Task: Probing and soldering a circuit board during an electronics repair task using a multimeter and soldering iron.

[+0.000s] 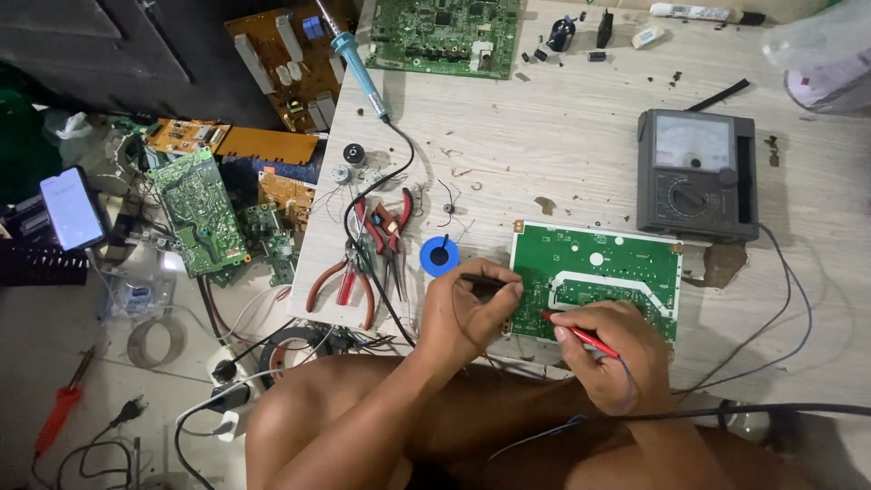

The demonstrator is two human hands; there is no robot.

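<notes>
**Both probes on the green board**

Landmark = green board (617, 272), lying flat at the near edge of the table (544, 145)

Nearest: bare knees and forearms just below the board

Right hand (612, 349) over the board's near edge, fingers pinched around the red probe (581, 334). Tip sits on the board near its lower left. Thin blue lead runs from that hand back toward the body

Left hand (467, 308) at the board's left edge, fingers closed on the black probe (485, 279). Tip points right, at the board's left margin; contact too small to confirm

Left of the board: blue solder reel (440, 257) just beside it, then red-handled pliers (345, 283) and a second red pair (388, 227), black cable crossing them

Behind the board, to the right: grey analog meter (697, 174), dial and needle window up, near the board's far right corner but apart from it. Leads leave its right side and loop toward the near edge

Further back and left: soldering iron (358, 63) with blue handle, tip pointing toward the board

Far edge of the table, behind the board: second green PCB (445, 36), small black parts beside it

Off the table, well left of the board: pile of loose circuit boards (195, 213), lit phone (73, 209), tape roll (156, 342) and a red screwdriver (56, 417) on the floor
</notes>
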